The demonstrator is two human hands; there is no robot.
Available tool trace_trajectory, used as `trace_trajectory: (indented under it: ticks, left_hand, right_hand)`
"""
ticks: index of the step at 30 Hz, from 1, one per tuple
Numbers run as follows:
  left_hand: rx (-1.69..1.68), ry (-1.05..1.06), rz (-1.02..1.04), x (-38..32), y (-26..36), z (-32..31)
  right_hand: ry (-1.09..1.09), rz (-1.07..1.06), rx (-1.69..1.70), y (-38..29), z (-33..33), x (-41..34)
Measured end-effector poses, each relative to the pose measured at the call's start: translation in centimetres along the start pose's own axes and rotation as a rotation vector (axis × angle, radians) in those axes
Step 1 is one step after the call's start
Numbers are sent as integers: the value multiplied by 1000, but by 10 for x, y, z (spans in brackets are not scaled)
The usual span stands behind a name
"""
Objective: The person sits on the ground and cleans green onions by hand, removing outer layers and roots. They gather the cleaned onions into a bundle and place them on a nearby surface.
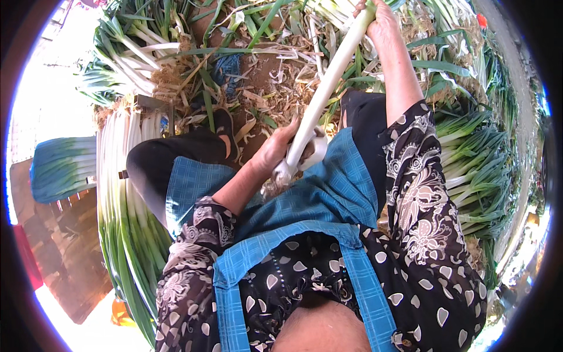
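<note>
A thick leek (323,94) with a long white stem lies diagonally before me, its root end low over my blue apron. My left hand (277,147) grips it near the roots, and a roll of white tape or similar white ring (316,149) is at that hand, partly behind the stem. Up at the top edge my right hand (380,20) holds the green end, whose leaves run out of view. To my left, a row of white-stemmed leeks (118,163) lies side by side, roots at the far end.
Piles of leeks lie at the upper left (145,57) and along the right (475,163). Dry peelings (268,97) and a blue mesh scrap (228,72) litter the ground. More leeks (66,163) and a brown board (57,246) are at the far left.
</note>
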State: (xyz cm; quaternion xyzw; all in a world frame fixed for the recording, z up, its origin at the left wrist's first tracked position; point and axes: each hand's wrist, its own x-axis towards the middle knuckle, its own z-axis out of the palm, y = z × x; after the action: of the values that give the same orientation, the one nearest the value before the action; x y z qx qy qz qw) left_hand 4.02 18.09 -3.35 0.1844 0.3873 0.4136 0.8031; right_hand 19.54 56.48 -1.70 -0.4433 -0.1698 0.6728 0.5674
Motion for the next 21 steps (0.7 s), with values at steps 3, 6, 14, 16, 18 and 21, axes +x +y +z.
trace_trajectory:
  ticks: [3, 6, 14, 16, 18, 21]
  left_hand:
    - [993, 66, 625, -42, -17, -24]
    - [648, 330, 87, -86, -34, -26]
    - [819, 477, 366, -125, -43, -32]
    - [976, 364, 415, -110, -36, -32]
    - [1175, 296, 345, -93, -26, -20]
    - [1405, 220, 788, -84, -13, 7]
  right_hand:
    - [-38, -10, 35, -5, -10, 2]
    - [-32, -26, -35, -8, -19, 3]
    - [-26, 14, 1, 18, -20, -9]
    - [-5, -37, -138, 27, -22, -19]
    - [44, -66, -132, 26, -22, -27]
    - [273, -11, -197, 9, -13, -35]
